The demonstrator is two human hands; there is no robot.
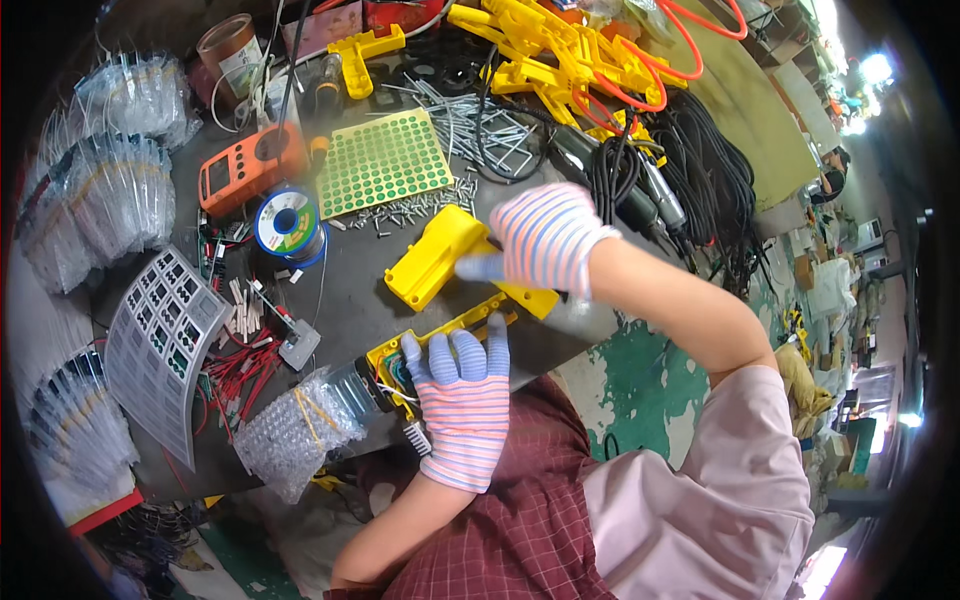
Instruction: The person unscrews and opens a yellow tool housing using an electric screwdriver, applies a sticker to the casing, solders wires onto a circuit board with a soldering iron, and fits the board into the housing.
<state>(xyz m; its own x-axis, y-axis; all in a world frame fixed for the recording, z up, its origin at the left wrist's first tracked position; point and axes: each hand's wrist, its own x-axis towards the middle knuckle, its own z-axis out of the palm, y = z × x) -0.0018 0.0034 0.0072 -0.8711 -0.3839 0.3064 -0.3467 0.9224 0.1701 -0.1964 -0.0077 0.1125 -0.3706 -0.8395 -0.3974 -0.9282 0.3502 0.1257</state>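
My left hand (465, 400), in a striped knit glove with blue fingertips, grips a yellow plastic housing half (383, 356) at the table's front edge. Coloured wires (398, 374) show inside that half; a dark cylindrical end sticks out at its left. My right hand (548, 240), gloved alike, is curled above a second yellow housing piece (432, 262). One extended digit reaches onto or just over this piece. What the curled fingers hold, if anything, is hidden, and the hand is slightly blurred. Yellow plastic (532, 298) also shows below the right hand.
Behind lie a perforated green-dotted board (385, 162), loose screws (415, 208), long metal rods (470, 120) and an orange meter (250, 168). A solder spool (290, 228), red wires (245, 375) and bubble wrap (300, 425) sit left. Black cables (705, 170) and yellow housings (560, 55) are at back right.
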